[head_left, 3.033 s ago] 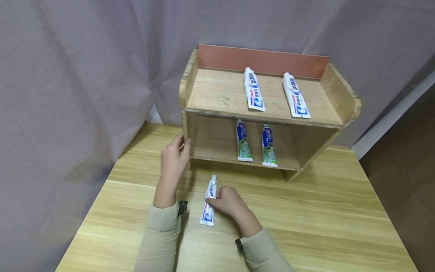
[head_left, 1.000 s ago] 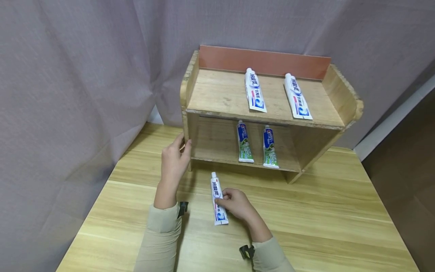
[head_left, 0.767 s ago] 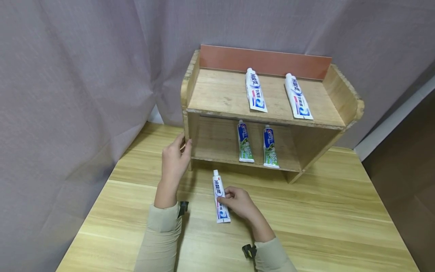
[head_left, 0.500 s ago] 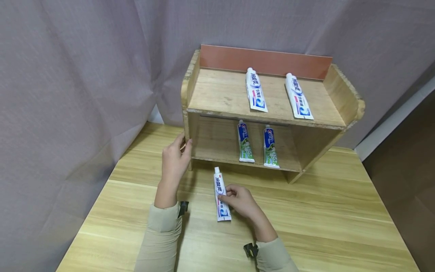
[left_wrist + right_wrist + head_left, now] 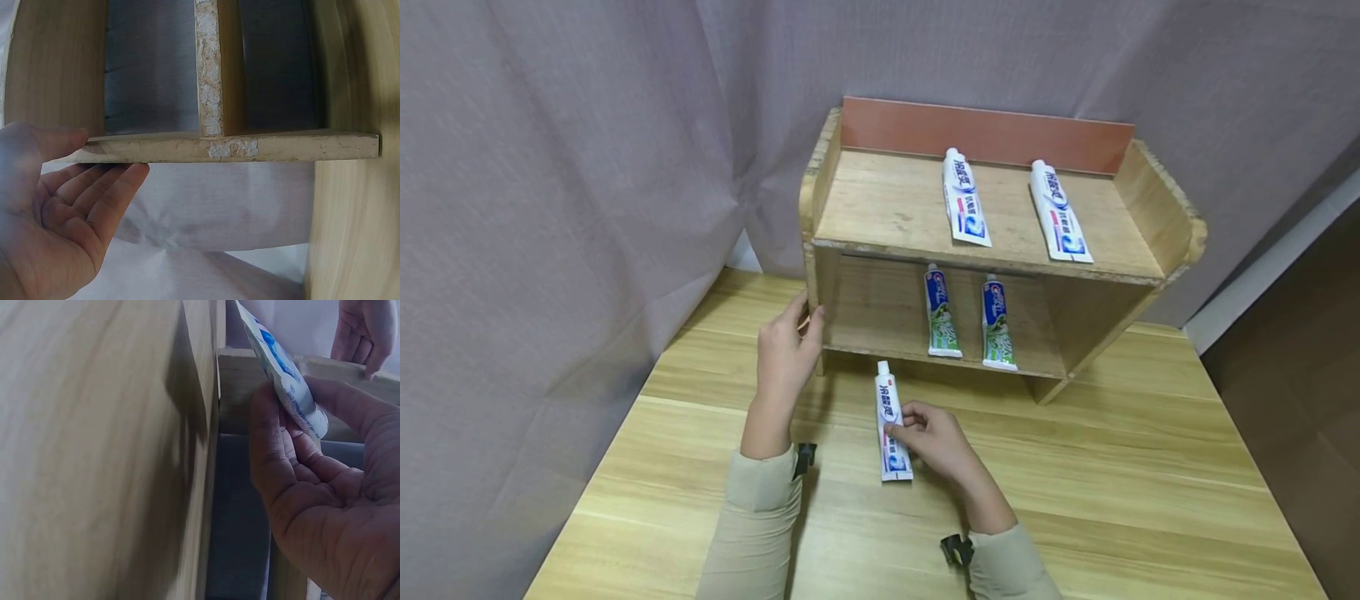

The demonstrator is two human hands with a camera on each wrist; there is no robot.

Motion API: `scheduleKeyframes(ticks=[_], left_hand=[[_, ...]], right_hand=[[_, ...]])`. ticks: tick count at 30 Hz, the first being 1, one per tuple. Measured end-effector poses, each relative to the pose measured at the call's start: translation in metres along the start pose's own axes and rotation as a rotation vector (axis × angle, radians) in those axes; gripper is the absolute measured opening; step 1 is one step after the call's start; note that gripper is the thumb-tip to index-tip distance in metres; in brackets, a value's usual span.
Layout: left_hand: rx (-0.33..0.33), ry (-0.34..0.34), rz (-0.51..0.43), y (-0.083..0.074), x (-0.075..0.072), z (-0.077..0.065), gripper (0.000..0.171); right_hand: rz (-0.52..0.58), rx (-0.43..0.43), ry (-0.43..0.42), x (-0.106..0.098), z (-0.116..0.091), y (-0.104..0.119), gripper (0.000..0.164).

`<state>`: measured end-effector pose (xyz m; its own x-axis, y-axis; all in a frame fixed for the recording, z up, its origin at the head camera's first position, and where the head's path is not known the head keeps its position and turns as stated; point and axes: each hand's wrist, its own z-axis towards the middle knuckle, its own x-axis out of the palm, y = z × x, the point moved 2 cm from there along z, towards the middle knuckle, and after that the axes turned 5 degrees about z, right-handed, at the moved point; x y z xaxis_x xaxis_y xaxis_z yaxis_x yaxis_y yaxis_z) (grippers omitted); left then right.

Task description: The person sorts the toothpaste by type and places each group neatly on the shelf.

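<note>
A white toothpaste tube (image 5: pixel 891 450) with blue print is pinched between the thumb and fingers of my right hand (image 5: pixel 942 442), cap pointing toward the shelf. In the right wrist view, the tube (image 5: pixel 284 372) is seen from its edge, held above the table. My left hand (image 5: pixel 786 342) grips the left side panel of the small wooden shelf (image 5: pixel 880 254). In the left wrist view, that hand (image 5: pixel 69 219) has its thumb on one face of the panel (image 5: pixel 175 150) and its fingers on the other.
Two white toothpaste tubes lie on the top board, a left one (image 5: pixel 966 200) and a right one (image 5: pixel 1060 212). Two blue-green tubes, one (image 5: pixel 941 312) left of the other (image 5: pixel 997 323), lie on the lower board. Grey curtain (image 5: pixel 587 167) hangs behind the wooden table (image 5: pixel 1112 500).
My right hand has carried the white tube right and toward the shelf, and its cap end has turned from leaning right to leaning slightly left. The left hand has kept its grip on the panel.
</note>
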<state>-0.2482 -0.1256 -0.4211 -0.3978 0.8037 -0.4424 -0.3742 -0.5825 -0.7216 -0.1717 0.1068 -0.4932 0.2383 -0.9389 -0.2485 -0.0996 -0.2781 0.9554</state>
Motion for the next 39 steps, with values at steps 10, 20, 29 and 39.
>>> scheduleKeyframes(ticks=[10, 20, 29, 39], left_hand=[[0.008, -0.008, -0.002, -0.001, -0.001, 0.0, 0.033], [-0.005, -0.008, -0.004, -0.002, -0.001, 0.0, 0.033], [-0.01, -0.011, -0.008, -0.001, -0.001, 0.0, 0.032], [-0.008, -0.011, 0.002, -0.002, -0.001, 0.0, 0.032]], right_hand=[[0.026, -0.019, -0.005, -0.007, 0.005, -0.008, 0.026], [0.001, -0.009, -0.032, -0.011, 0.006, -0.002, 0.025], [-0.017, -0.048, -0.021, -0.016, 0.005, 0.011, 0.028], [-0.041, -0.115, 0.002, -0.02, 0.007, 0.024, 0.025]])
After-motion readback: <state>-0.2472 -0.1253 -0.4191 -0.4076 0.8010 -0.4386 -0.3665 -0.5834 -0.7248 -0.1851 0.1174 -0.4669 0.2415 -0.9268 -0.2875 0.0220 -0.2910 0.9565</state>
